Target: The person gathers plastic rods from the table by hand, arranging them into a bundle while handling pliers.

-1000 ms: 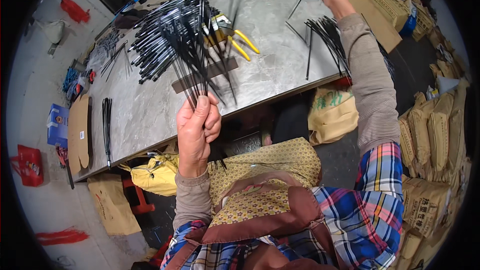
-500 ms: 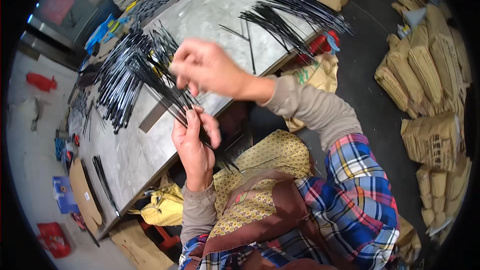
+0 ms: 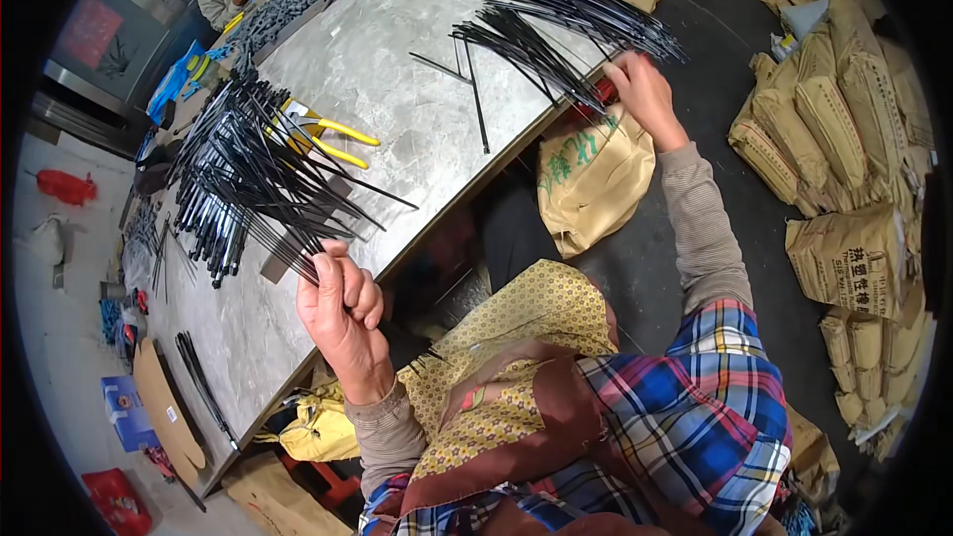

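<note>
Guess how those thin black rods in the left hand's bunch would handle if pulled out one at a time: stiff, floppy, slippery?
Probably stiff: the black rods fan out straight from the left hand without drooping. Likely light, since one grip carries the whole bunch. Round and glossy-looking, so a loose one may slide or roll on the smooth grey table.

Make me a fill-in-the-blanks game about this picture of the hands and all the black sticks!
1. The left hand grips a fan of thin ____ rods.
2. The pliers on the table have ____ handles.
3. The right hand reaches to a pile of rods at the table's ____.
4. The person's sleeve has a ____ pattern.

Missing words: black; yellow; edge; plaid
</note>
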`<action>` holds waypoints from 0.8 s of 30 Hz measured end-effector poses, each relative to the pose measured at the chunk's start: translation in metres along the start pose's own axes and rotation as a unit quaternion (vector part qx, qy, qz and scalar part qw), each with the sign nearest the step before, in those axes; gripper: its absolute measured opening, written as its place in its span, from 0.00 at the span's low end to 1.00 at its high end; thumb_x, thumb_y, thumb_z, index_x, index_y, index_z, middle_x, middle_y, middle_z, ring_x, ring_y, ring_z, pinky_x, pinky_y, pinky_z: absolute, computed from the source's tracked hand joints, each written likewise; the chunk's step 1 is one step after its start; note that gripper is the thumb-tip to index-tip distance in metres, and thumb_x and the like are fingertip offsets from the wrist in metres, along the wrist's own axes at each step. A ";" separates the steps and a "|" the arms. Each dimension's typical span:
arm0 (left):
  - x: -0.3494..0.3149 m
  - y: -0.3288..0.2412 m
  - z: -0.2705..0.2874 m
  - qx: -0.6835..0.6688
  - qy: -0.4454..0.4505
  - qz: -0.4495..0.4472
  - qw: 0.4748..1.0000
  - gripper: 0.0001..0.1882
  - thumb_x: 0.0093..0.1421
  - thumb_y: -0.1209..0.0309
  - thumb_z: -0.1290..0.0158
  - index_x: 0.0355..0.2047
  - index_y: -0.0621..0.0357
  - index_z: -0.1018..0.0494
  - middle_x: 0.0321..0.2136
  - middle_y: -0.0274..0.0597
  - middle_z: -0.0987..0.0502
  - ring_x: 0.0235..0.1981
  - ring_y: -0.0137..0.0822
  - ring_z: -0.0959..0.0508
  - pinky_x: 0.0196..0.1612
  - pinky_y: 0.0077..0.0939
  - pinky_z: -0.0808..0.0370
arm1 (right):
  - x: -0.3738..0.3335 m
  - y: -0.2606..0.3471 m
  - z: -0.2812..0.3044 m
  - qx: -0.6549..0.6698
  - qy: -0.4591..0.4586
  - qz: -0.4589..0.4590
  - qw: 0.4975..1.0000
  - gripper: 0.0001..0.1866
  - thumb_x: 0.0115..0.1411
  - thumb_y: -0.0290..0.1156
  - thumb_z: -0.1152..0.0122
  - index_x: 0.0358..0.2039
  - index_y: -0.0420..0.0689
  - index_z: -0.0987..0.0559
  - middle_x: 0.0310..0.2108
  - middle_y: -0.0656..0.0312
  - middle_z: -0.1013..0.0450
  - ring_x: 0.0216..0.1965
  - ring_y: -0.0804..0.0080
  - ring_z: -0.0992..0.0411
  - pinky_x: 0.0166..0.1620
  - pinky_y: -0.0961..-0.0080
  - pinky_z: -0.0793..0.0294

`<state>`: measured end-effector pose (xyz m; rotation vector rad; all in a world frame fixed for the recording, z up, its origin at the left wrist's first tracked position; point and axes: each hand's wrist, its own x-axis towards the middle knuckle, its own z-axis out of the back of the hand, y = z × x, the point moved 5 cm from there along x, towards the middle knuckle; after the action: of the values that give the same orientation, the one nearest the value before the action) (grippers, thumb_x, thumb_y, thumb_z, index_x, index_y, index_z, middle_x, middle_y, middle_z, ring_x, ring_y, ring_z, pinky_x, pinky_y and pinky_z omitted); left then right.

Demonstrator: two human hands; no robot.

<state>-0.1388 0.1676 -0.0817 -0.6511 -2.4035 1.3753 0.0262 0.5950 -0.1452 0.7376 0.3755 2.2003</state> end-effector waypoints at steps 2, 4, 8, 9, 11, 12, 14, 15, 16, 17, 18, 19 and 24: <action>0.004 0.002 -0.004 -0.009 0.000 0.000 1.000 0.11 0.72 0.65 0.57 0.42 0.60 0.32 0.17 0.25 0.46 0.13 0.16 0.49 0.12 0.10 0.50 | -0.004 -0.038 -0.030 0.203 0.130 -0.048 0.969 0.22 0.64 0.48 0.46 0.33 0.37 0.24 0.26 0.55 0.25 0.25 0.65 0.25 0.29 0.70 0.28; 0.005 0.003 -0.002 0.001 -0.010 0.000 1.000 0.11 0.71 0.65 0.57 0.42 0.60 0.31 0.17 0.25 0.46 0.13 0.16 0.49 0.12 0.10 0.50 | -0.022 0.004 -0.029 0.297 0.177 -0.115 0.931 0.23 0.65 0.49 0.46 0.35 0.37 0.25 0.25 0.57 0.25 0.22 0.72 0.27 0.25 0.75 0.30; 0.005 0.003 -0.006 0.009 -0.005 0.003 1.000 0.11 0.71 0.65 0.56 0.42 0.60 0.31 0.17 0.25 0.45 0.13 0.15 0.49 0.12 0.10 0.50 | -0.030 0.030 -0.060 0.429 0.219 -0.110 0.870 0.14 0.65 0.39 0.41 0.35 0.39 0.28 0.23 0.65 0.26 0.18 0.85 0.30 0.17 0.89 0.39; 0.005 0.003 -0.004 0.015 -0.004 0.005 1.000 0.11 0.71 0.65 0.56 0.42 0.60 0.31 0.17 0.25 0.45 0.13 0.15 0.50 0.12 0.10 0.51 | -0.030 0.035 -0.065 0.416 0.183 -0.107 0.884 0.15 0.63 0.37 0.40 0.35 0.38 0.29 0.19 0.57 0.26 0.19 0.69 0.26 0.19 0.75 0.33; 0.005 0.002 0.000 0.023 -0.009 0.004 1.000 0.11 0.71 0.65 0.56 0.42 0.60 0.31 0.17 0.24 0.45 0.13 0.15 0.50 0.12 0.10 0.51 | -0.034 0.058 -0.061 0.276 0.075 0.010 0.958 0.15 0.62 0.36 0.39 0.36 0.37 0.29 0.19 0.53 0.26 0.20 0.60 0.25 0.22 0.68 0.31; 0.005 0.002 0.001 0.023 -0.009 0.002 1.000 0.11 0.71 0.65 0.56 0.41 0.60 0.31 0.17 0.24 0.45 0.13 0.15 0.50 0.12 0.10 0.51 | -0.040 0.078 -0.048 0.118 -0.039 0.124 0.984 0.14 0.61 0.35 0.39 0.36 0.37 0.30 0.20 0.48 0.26 0.22 0.51 0.25 0.25 0.60 0.29; 0.005 0.001 0.003 0.023 -0.013 0.001 1.000 0.11 0.71 0.65 0.56 0.41 0.60 0.31 0.17 0.24 0.45 0.13 0.15 0.50 0.12 0.10 0.51 | -0.049 0.091 -0.045 0.096 0.009 0.086 0.992 0.17 0.59 0.35 0.37 0.39 0.36 0.31 0.23 0.43 0.26 0.28 0.40 0.27 0.32 0.52 0.29; 0.005 0.002 0.004 0.025 -0.018 0.000 1.000 0.11 0.71 0.65 0.55 0.41 0.60 0.31 0.17 0.24 0.45 0.13 0.15 0.50 0.12 0.10 0.51 | -0.053 0.096 -0.044 0.098 0.034 0.095 0.990 0.19 0.58 0.36 0.37 0.40 0.36 0.31 0.23 0.44 0.26 0.27 0.42 0.26 0.32 0.54 0.28; 0.005 0.002 0.004 0.027 -0.023 0.000 0.999 0.11 0.71 0.64 0.55 0.41 0.60 0.31 0.17 0.24 0.44 0.13 0.15 0.50 0.12 0.10 0.51 | -0.055 0.101 -0.044 0.101 0.060 0.103 0.988 0.21 0.58 0.37 0.36 0.42 0.35 0.31 0.23 0.45 0.26 0.27 0.44 0.26 0.32 0.57 0.27; 0.005 0.002 0.003 0.026 -0.021 0.003 0.999 0.11 0.71 0.64 0.55 0.42 0.60 0.31 0.18 0.24 0.44 0.13 0.15 0.50 0.12 0.10 0.51 | -0.054 0.098 -0.042 0.160 0.104 0.045 0.981 0.25 0.56 0.39 0.34 0.44 0.34 0.31 0.21 0.50 0.27 0.25 0.53 0.25 0.31 0.63 0.26; 0.005 0.003 0.003 0.026 -0.024 0.007 0.999 0.11 0.71 0.64 0.55 0.42 0.60 0.31 0.18 0.24 0.44 0.13 0.15 0.50 0.12 0.10 0.51 | -0.053 0.090 -0.043 0.158 0.109 0.044 0.980 0.25 0.56 0.39 0.34 0.44 0.34 0.31 0.21 0.50 0.27 0.25 0.53 0.25 0.31 0.63 0.26; 0.005 0.004 0.002 0.023 -0.027 0.009 0.999 0.11 0.71 0.64 0.54 0.42 0.60 0.31 0.18 0.24 0.44 0.13 0.15 0.50 0.12 0.10 0.51 | -0.049 0.075 -0.042 0.191 0.084 0.030 0.978 0.25 0.56 0.40 0.33 0.44 0.34 0.30 0.21 0.53 0.28 0.24 0.59 0.25 0.30 0.67 0.26; 0.006 0.002 0.006 0.004 -0.011 0.011 1.000 0.13 0.71 0.64 0.56 0.43 0.62 0.31 0.18 0.24 0.46 0.13 0.15 0.49 0.12 0.10 0.51 | -0.052 0.050 -0.032 0.376 0.203 -0.130 0.895 0.24 0.64 0.50 0.43 0.38 0.37 0.24 0.21 0.67 0.28 0.19 0.82 0.29 0.19 0.85 0.36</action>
<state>-0.1464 0.1671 -0.0861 -0.6660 -2.4126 1.4081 0.0055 0.5217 -0.1668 0.5498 1.5054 1.9108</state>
